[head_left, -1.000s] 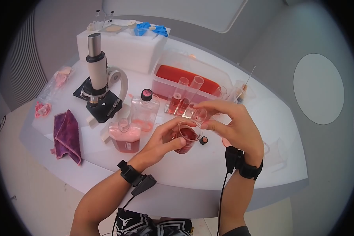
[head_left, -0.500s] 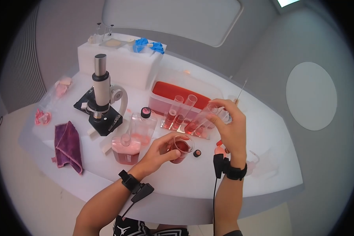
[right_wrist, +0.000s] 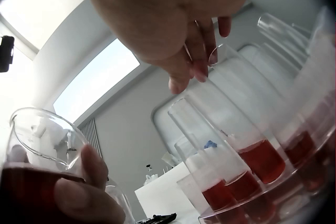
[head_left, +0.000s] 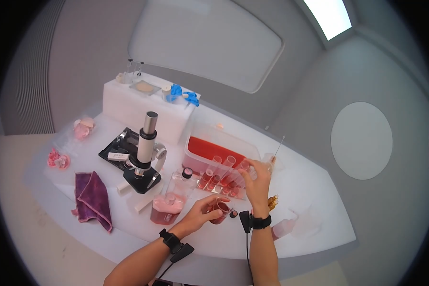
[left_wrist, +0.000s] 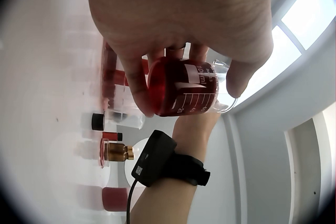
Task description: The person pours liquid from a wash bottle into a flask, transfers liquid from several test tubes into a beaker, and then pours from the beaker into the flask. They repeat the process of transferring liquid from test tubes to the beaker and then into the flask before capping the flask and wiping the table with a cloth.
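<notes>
My left hand (head_left: 199, 215) grips a small glass beaker (left_wrist: 186, 87) of dark red liquid, fingers and thumb curled round its side. White graduation marks show on the glass. To the right, my right hand (head_left: 257, 185) is at the top of a test tube (right_wrist: 261, 155) standing in a clear rack (head_left: 242, 195), thumb and fingertips pinching near its rim. Red liquid fills the bottom of this tube. Beside it lean other test tubes (head_left: 216, 164), also part-filled with red. The beaker is just in front of the rack, near a small black cap (head_left: 233, 214).
Left of the beaker stand two clear flat bottles, one with pink-red liquid (head_left: 164, 217), one black-capped (head_left: 181, 183). Behind the rack is a plastic tub (head_left: 209, 150) of red liquid. A microscope (head_left: 145, 152), a purple cloth (head_left: 91, 198) and a white block (head_left: 143, 112) stand farther left.
My right hand has moved from over the beaker to the rack, and its tube now stands there among the others. The left hand still holds the beaker. The head view has tilted upward.
</notes>
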The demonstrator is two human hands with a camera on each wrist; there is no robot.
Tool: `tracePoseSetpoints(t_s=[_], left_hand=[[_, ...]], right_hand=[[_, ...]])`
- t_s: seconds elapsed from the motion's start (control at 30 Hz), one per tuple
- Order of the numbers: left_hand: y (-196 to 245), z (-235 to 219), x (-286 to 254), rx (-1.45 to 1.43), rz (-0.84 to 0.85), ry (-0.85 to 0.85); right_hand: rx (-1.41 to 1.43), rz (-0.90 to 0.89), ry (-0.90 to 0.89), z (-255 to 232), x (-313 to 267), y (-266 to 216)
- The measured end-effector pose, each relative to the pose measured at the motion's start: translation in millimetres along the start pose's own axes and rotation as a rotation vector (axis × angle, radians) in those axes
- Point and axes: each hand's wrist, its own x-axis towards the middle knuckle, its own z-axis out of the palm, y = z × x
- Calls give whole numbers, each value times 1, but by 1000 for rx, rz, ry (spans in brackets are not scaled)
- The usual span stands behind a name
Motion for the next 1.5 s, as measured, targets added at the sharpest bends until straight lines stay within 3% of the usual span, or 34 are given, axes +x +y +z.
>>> tracePoseSetpoints(t_s=[0.2,0.3,0.37,0.47,0.57,0.8,0.87,1.0,1.07,1.1,1.17,1.2,1.3,1.33,1.4,1.5], left_hand=[[2,-3,0,33,52,-3],[0,-2,-1,31,47,-13],[-1,-4,-1,-19,-5,-11],[-10,-8,2,31,69,-12],[-2,-3,-1,-58,51,9],[-4,0,-1,-77,50,12],[-1,2,-3,-33,59,16],[-4,-4,-3,12,10,-29],[-4,-3,-3,3,34,-3],[-3,-3,-3,0,28,1],[2,-1,-6,-30,9,2],[3,-1,-6,-31,-3,4],[3,0,-6,5,9,4],[2,1,-6,6,-7,3],[2,2,-5,-1,19,4],[4,4,-4,22,-8,-4]], right_hand=[[-151,-12,-23,8,2,2],[-267,-8,-139,8,6,1],[-433,-115,-290,15,12,10],[-443,-60,-405,11,23,9],[-250,-48,-388,11,34,2],[-270,-27,-406,20,39,-1],[-127,84,-322,12,43,-5],[10,48,-144,-21,48,-10],[557,252,55,-42,44,-29],[558,258,51,-49,41,-40],[942,305,138,-64,32,-59],[944,318,140,-69,28,-60],[609,211,-192,-89,15,-57],[614,225,-188,-93,11,-59],[460,182,-594,-99,5,-66],[343,102,-746,-102,0,-72]])
